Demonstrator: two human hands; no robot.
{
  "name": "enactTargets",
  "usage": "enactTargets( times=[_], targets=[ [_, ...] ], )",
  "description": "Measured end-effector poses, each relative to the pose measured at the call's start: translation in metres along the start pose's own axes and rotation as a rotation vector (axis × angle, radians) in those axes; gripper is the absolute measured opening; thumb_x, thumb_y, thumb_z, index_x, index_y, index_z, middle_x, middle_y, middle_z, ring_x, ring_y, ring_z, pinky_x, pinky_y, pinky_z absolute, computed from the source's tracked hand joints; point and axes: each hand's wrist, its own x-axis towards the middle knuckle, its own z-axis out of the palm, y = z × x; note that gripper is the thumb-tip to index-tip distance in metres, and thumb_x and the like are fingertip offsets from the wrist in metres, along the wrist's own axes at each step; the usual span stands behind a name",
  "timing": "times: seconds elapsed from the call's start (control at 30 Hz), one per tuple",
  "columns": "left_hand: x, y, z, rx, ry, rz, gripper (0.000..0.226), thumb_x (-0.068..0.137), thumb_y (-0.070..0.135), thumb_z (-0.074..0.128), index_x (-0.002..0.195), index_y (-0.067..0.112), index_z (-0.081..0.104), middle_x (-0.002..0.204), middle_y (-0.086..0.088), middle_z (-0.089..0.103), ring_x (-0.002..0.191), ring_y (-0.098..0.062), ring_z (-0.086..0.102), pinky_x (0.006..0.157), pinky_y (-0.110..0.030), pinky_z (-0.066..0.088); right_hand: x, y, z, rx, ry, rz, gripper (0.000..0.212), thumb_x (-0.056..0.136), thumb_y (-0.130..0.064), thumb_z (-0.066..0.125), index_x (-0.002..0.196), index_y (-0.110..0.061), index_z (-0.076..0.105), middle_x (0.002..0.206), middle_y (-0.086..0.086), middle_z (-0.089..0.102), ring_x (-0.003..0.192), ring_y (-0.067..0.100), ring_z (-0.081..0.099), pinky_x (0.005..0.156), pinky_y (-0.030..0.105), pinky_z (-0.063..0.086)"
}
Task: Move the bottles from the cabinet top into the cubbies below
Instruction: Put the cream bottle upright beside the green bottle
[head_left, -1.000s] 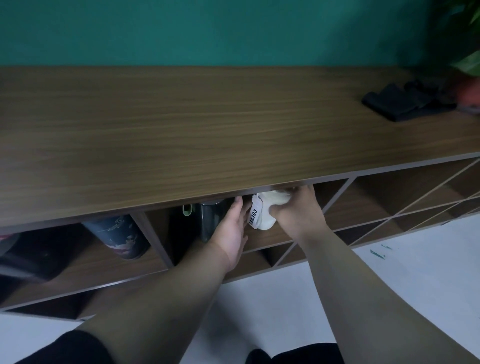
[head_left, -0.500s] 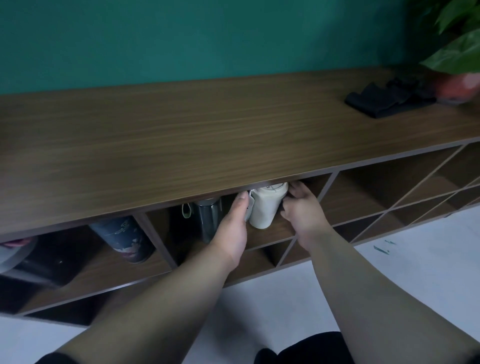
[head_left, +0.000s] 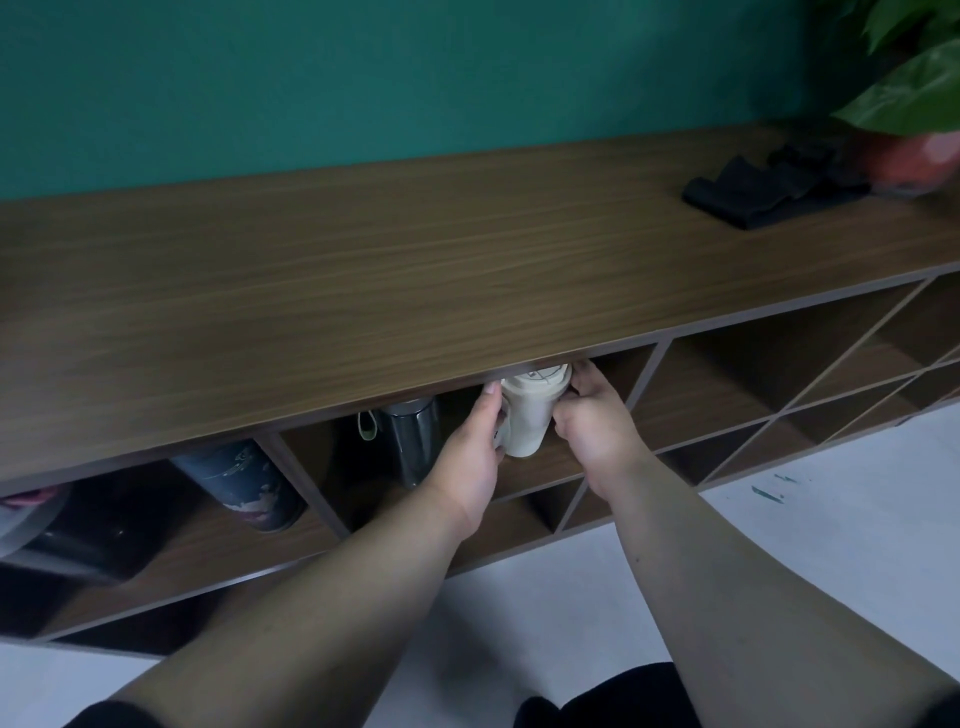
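A cream white bottle (head_left: 530, 415) stands upright in a cubby just under the front edge of the wooden cabinet top (head_left: 415, 291). My left hand (head_left: 470, 457) presses against its left side and my right hand (head_left: 595, 421) grips its right side, so both hold it. A dark metal bottle (head_left: 413, 441) with a pale loop stands in the same cubby to the left. One cubby further left holds a tilted dark blue patterned bottle (head_left: 244, 483). No bottle is visible on the cabinet top.
A black folded cloth (head_left: 769, 192) lies on the cabinet top at the far right, beside a red pot (head_left: 909, 161) with a green plant. Open cubbies (head_left: 753, 384) continue to the right. Dark items fill the leftmost cubby (head_left: 67, 530). White floor lies below.
The cream bottle went from tilted in my right hand to upright in the cubby, and my left hand closed onto its left side. The view shifted slightly left.
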Motion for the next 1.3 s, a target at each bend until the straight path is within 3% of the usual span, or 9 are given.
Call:
enactTargets(
  times=[0.13,0.27,0.37,0.5,0.63,0.8,0.97,1.07,1.3],
  targets=[
    [-0.004,0.002,0.000,0.034,-0.004,0.011,0.037,0.099,0.061,0.035,0.121,0.045,0.061,0.111,0.038,0.068,0.135,-0.002,0.050,0.126,-0.042,0.022,-0.001,0.000,0.001,0.005,-0.003,-0.008,0.081,0.064,0.002,0.044,0.136,-0.034,0.054,0.116,-0.013,0.073,0.109,0.010,0.065,0.085,0.026,0.046],
    [-0.006,-0.001,0.002,0.059,0.084,0.121,0.026,0.100,0.055,0.041,0.120,0.046,0.056,0.146,0.015,0.054,0.129,0.006,0.049,0.125,-0.037,0.024,0.001,-0.001,0.003,0.042,0.011,-0.011,0.087,0.055,-0.002,0.043,0.136,-0.029,0.055,0.114,-0.008,0.072,0.108,0.013,0.065,0.081,0.025,0.044],
    [-0.007,-0.007,0.005,0.169,0.081,0.215,0.053,0.081,0.071,0.046,0.130,0.052,0.052,0.155,0.014,0.045,0.141,0.000,0.040,0.126,-0.039,0.021,0.005,-0.001,0.004,0.041,0.005,-0.023,0.084,0.055,-0.001,0.044,0.134,-0.027,0.057,0.115,-0.003,0.072,0.109,0.017,0.066,0.084,0.028,0.047],
    [-0.006,-0.007,0.008,0.184,0.009,0.241,0.050,0.087,0.062,0.044,0.135,0.051,0.046,0.148,0.022,0.048,0.139,0.010,0.039,0.121,-0.027,0.024,0.004,-0.002,0.005,0.012,-0.011,-0.029,0.079,0.056,-0.001,0.045,0.131,-0.024,0.058,0.112,-0.001,0.072,0.110,0.020,0.066,0.086,0.030,0.048],
    [-0.005,-0.004,0.007,0.167,-0.014,0.199,0.032,0.110,0.031,0.030,0.136,0.047,0.040,0.129,0.038,0.052,0.113,0.031,0.046,0.096,-0.002,0.035,0.003,-0.003,0.005,0.003,-0.005,-0.009,0.081,0.055,-0.002,0.046,0.131,-0.027,0.058,0.115,-0.002,0.071,0.113,0.020,0.065,0.094,0.034,0.050],
    [-0.004,-0.002,0.006,0.126,-0.023,0.158,0.033,0.110,0.028,0.027,0.119,0.053,0.046,0.098,0.057,0.059,0.098,0.037,0.048,0.087,-0.002,0.037,-0.001,-0.002,0.007,-0.052,0.016,-0.009,0.078,0.063,0.002,0.046,0.133,-0.031,0.056,0.112,-0.008,0.072,0.108,0.014,0.066,0.084,0.028,0.048],
    [0.002,-0.007,0.002,0.168,-0.005,0.170,0.047,0.091,0.016,0.053,0.131,0.041,0.053,0.127,0.026,0.067,0.125,0.009,0.055,0.108,-0.015,0.038,-0.003,0.000,0.008,-0.038,0.049,-0.012,0.074,0.060,0.001,0.048,0.126,-0.029,0.059,0.107,-0.005,0.073,0.104,0.017,0.068,0.084,0.034,0.053],
    [0.001,-0.008,0.004,0.167,0.011,0.160,0.059,0.079,0.010,0.054,0.130,0.040,0.051,0.129,0.006,0.067,0.116,0.002,0.062,0.100,-0.013,0.045,-0.004,0.001,0.008,-0.041,0.060,-0.016,0.071,0.064,0.007,0.047,0.123,-0.029,0.060,0.104,-0.007,0.074,0.102,0.015,0.069,0.083,0.033,0.054],
    [0.007,-0.012,0.001,0.179,-0.004,0.121,0.064,0.095,-0.012,0.048,0.116,0.049,0.051,0.118,0.005,0.069,0.099,0.009,0.066,0.085,-0.006,0.046,-0.003,0.003,0.008,-0.010,0.088,-0.011,0.071,0.065,0.006,0.047,0.127,-0.028,0.059,0.103,-0.010,0.075,0.102,0.013,0.069,0.082,0.032,0.054]
  ],
)
